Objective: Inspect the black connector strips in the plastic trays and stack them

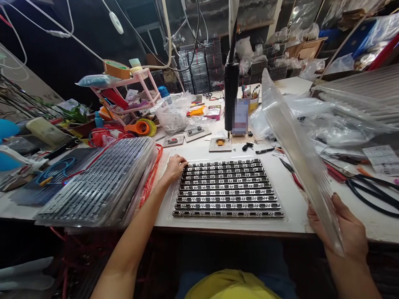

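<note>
A clear plastic tray [229, 221] lies flat on the table before me, filled with several rows of metal-and-black D-sub connectors [229, 187]. At the tray's back left corner is my left hand [175, 169], its bent fingers resting against the ends of the rear rows; no grip on a part shows. My right hand [346, 228], to the right of the filled tray, grips a clear ribbed plastic tray [299, 145] by its lower end. That tray stands steeply on edge above the table, apart from the connectors.
Stacked filled trays [99, 178] with red cord stand left. A black electric screwdriver [231, 95] hangs over a small fixture [220, 144]. Pliers [291, 170], black-handled scissors [370, 187] and plastic bags [330, 122] lie right. A pink rack [134, 91] stands back left.
</note>
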Motion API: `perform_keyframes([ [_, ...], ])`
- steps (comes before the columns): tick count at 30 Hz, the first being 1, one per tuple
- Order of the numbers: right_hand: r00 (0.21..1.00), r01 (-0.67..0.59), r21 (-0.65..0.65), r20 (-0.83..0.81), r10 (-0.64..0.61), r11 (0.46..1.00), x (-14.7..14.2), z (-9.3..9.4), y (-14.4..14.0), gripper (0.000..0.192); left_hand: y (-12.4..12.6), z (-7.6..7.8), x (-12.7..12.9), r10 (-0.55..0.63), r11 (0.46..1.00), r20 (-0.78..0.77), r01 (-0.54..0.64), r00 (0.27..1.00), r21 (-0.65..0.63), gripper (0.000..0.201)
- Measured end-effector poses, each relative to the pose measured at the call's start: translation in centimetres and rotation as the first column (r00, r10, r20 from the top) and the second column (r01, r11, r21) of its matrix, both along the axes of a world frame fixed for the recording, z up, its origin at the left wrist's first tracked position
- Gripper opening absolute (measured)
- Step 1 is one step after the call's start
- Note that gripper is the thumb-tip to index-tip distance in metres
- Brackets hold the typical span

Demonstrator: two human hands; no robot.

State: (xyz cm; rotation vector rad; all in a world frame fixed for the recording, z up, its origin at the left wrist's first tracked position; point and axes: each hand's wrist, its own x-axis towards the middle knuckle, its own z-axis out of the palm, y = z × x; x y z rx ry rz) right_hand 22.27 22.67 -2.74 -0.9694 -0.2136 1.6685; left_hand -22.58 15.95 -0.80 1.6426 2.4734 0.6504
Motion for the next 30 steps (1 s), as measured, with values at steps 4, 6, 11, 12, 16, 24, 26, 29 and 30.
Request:
perform_keyframes([
  [4,0.994,0.006,-0.026,-0.106,-0.009,1.000,-0.1,0.1,0.1,0.028,0.4,-0.2,0.7,0.096,0.992,0.023,-0.097,0.995,0.080,0.014],
  [6,0.989,-0.002,-0.015,-0.146,-0.001,1.000,0.1,-0.1,0.3,0.030,0.3,-0.1,1.0,0.142,0.980,0.059,-0.148,0.988,0.130,0.019],
  [11,0.995,0.023,0.044,-0.098,-0.019,0.999,1.8,-0.2,0.6,0.024,-3.1,0.1,1.7,0.188,0.965,0.181,-0.216,0.965,0.151,0.049],
  [12,0.996,0.038,0.049,-0.081,-0.034,0.998,2.3,0.0,0.6,0.026,-4.4,0.1,2.0,0.186,0.968,0.202,-0.214,0.962,0.128,0.053],
  [16,0.983,0.186,0.027,-0.010,-0.186,0.982,3.8,1.2,0.2,0.037,-9.7,0.0,4.5,0.200,0.979,0.209,-0.204,0.957,-0.003,0.061],
  [24,0.930,0.330,0.173,0.107,-0.351,0.928,3.9,1.8,-1.2,0.032,-12.7,-0.5,7.7,0.234,0.968,0.082,-0.240,0.969,0.068,0.055],
  [26,0.911,0.336,0.277,0.148,-0.385,0.900,3.9,1.8,-1.9,0.030,-12.5,-0.6,7.5,0.257,0.963,0.083,-0.262,0.963,0.059,0.053],
  [29,0.855,0.302,0.496,0.237,-0.462,0.814,4.1,1.9,-3.0,0.029,-12.5,-0.7,7.2,0.257,0.964,0.087,-0.262,0.962,0.047,0.050],
  [30,0.828,0.288,0.556,0.265,-0.494,0.780,4.2,2.0,-3.3,0.030,-12.5,-0.8,7.2,0.250,0.966,0.085,-0.255,0.965,0.052,0.049],
])
